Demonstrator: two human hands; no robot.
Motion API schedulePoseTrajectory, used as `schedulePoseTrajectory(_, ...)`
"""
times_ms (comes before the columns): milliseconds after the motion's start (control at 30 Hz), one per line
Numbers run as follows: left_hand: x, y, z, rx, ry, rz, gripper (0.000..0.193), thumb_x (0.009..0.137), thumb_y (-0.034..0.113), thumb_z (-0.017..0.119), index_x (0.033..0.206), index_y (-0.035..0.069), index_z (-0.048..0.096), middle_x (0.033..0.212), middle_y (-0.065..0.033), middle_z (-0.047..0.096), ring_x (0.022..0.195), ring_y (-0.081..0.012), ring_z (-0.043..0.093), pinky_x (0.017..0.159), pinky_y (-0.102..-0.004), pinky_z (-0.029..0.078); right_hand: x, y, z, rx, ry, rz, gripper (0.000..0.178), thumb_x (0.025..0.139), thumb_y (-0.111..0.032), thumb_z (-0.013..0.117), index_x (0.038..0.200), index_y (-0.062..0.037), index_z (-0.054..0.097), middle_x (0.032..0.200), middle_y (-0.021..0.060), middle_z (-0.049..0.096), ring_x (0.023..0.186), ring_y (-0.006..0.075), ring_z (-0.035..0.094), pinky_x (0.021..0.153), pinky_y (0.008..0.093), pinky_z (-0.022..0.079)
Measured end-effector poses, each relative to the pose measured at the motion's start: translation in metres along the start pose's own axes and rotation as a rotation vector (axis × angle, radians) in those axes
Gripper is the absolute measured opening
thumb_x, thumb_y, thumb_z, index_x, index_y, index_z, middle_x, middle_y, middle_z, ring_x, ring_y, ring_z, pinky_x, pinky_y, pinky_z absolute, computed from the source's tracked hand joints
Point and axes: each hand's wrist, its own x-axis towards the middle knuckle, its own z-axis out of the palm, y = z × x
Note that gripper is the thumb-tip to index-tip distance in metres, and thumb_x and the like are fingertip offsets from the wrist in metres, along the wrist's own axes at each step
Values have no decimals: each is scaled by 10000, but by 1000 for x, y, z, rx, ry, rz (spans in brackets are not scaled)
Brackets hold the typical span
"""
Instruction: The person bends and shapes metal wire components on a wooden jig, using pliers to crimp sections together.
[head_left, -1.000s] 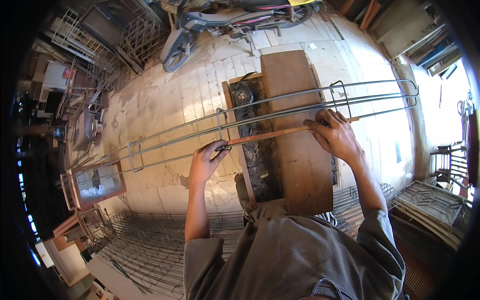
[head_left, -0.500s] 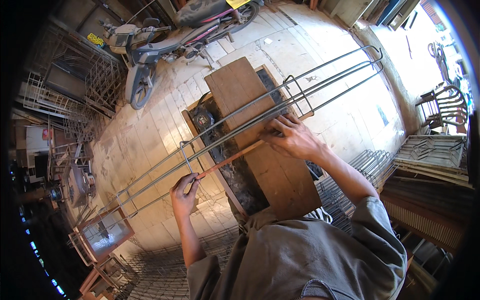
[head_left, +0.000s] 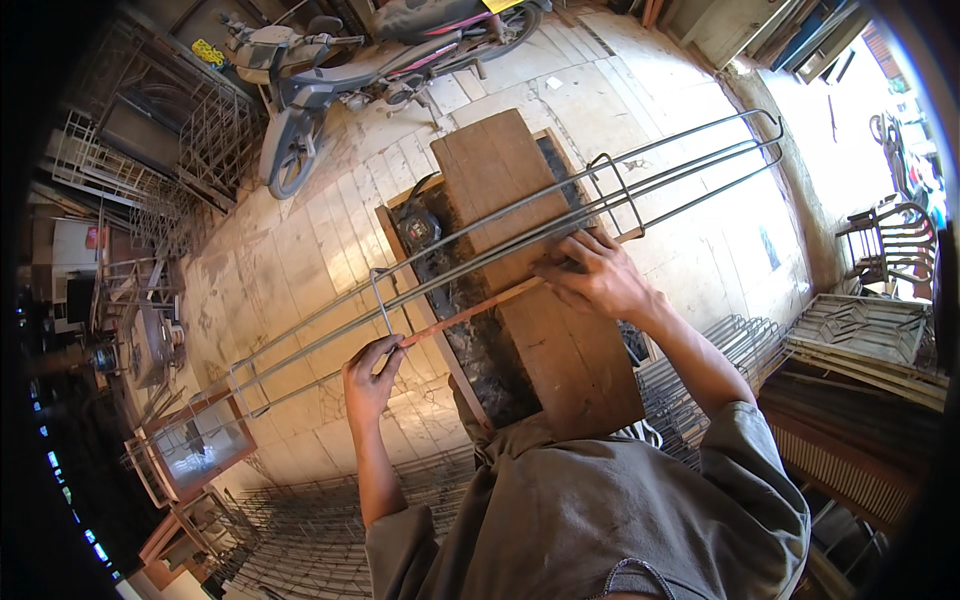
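Note:
A long cage of steel bars (head_left: 700, 167) crosses a wooden plank (head_left: 490, 165) on a low bench. Rectangular wire stirrups (head_left: 632, 200) stand around its bars at intervals. Below the bars, a thin flat stick (head_left: 470, 312), reddish on the left and paler on the right, spans between my hands. My left hand (head_left: 372, 372) pinches its left end beside a stirrup. Near the bars over the plank, my right hand (head_left: 592, 275) closes around its other end, the fingertips partly hidden.
A black rounded object (head_left: 418, 228) lies in the bench's dark recess. A motorbike (head_left: 300, 110) stands beyond on the tiled floor. Bundled wire frames (head_left: 700, 385) lie at the right, near a wooden chair (head_left: 890, 240). More steel bars (head_left: 330, 520) lie at the lower left.
The whole view has shifted slightly, with the motorbike and bench now further right. Both hands keep their hold on the stick and stay about the same beside the cage.

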Motion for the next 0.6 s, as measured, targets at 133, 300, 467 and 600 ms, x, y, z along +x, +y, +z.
schedulePoseTrajectory(133,-1,-1,0,9,1,-2,219,808,90,768,1014,32,723,957,-116,738,860,-250,723,763,-327,553,0,-1,-3,-9,0,3,339,742,-169,724,1080,-195,733,974,25,574,977,219,578,892,408,476)
schedulePoseTrajectory(300,0,-2,-2,-9,-1,43,241,801,99,775,1028,41,721,958,-115,738,852,-243,722,758,-327,554,5,-3,-4,1,62,-37,391,719,-132,732,1106,-186,728,931,41,562,935,240,582,878,413,485)
schedulePoseTrajectory(467,3,-5,-6,22,-55,119,330,794,121,785,1109,73,700,943,-114,735,801,-254,713,733,-339,560,-37,-25,-39,-153,-64,136,356,726,-135,732,1077,-193,737,929,35,592,918,213,594,849,410,475)
schedulePoseTrajectory(600,5,-13,-6,25,-34,161,342,801,159,783,1131,122,703,927,-91,737,684,-228,677,661,-349,562,-143,-58,-76,1,63,577,261,743,-28,697,1003,-22,681,877,112,558,817,296,554,728,413,469)
